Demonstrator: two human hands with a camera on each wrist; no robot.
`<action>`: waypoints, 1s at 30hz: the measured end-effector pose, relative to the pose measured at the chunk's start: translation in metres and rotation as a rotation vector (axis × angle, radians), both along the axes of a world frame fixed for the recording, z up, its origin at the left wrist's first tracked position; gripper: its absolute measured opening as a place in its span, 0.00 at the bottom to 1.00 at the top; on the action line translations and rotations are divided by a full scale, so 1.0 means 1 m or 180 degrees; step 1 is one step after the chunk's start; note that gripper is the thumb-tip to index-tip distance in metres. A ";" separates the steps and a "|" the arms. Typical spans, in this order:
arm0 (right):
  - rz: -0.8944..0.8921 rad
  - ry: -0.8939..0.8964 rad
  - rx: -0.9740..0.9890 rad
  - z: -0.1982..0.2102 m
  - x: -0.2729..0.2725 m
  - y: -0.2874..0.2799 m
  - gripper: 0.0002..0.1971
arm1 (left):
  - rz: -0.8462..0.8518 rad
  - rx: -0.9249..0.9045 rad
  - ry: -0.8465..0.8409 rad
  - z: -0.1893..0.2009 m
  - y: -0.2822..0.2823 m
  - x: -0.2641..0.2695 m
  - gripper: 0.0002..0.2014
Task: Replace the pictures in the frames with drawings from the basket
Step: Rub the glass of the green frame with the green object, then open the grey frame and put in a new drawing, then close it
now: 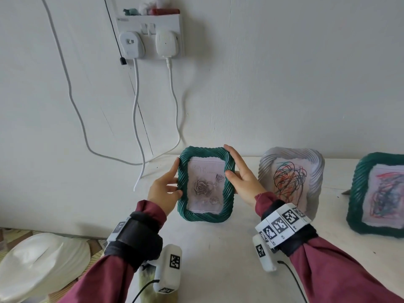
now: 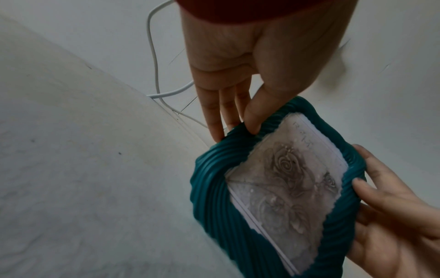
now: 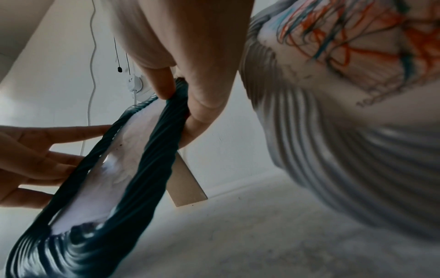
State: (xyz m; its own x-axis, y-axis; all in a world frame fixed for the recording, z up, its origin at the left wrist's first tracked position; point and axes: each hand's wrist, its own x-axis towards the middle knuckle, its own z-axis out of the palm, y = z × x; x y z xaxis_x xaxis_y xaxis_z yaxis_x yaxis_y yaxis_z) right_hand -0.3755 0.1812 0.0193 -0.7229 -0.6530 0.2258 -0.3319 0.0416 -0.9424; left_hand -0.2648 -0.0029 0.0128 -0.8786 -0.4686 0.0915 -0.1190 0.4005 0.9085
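Both hands hold a green frame upright over the white table, in front of the wall. The left hand grips the frame's left edge, thumb on the front and fingers behind. The right hand grips the right edge the same way, with its thumb pressed on the front rim and the other fingers reaching up behind the top corner. Inside the frame sits a grey picture of roses with faint writing above the flowers. From the right wrist view a flat stand juts from the back of the frame; whether the frame's bottom edge touches the table is hard to tell.

Just to the right stands a pale grey frame holding a scribbled drawing in black, red and blue lines. Further right, partly cut off by the edge, stands another green frame with a coloured scribble in it.

On the wall above, two white plugs sit in a socket, and their cables hang down to the table.
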 end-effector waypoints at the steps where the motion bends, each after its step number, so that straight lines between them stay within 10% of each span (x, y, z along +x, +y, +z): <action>1: -0.0023 0.0060 0.0026 0.001 0.001 0.001 0.35 | -0.0004 0.0013 -0.0004 0.000 0.000 0.000 0.42; 15: -0.0475 0.0325 0.0345 0.022 0.027 0.047 0.26 | 0.0131 -0.0622 0.0431 0.060 0.025 0.021 0.30; 20: -0.0616 -0.0068 -0.0156 0.038 0.037 0.095 0.18 | -0.0649 0.0244 0.0970 0.104 0.083 0.027 0.24; 30: -0.2683 0.1343 0.0036 0.025 0.011 0.167 0.16 | -0.0864 0.0042 -0.0302 0.034 0.170 -0.050 0.38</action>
State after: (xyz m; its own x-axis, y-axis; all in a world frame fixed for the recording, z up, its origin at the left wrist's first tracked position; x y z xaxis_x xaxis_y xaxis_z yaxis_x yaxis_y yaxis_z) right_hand -0.3642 0.3478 0.0441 -0.8179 0.0444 0.5736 -0.5020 0.4319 -0.7493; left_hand -0.3150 0.1673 0.0464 -0.9764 -0.2158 -0.0016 -0.0937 0.4174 0.9039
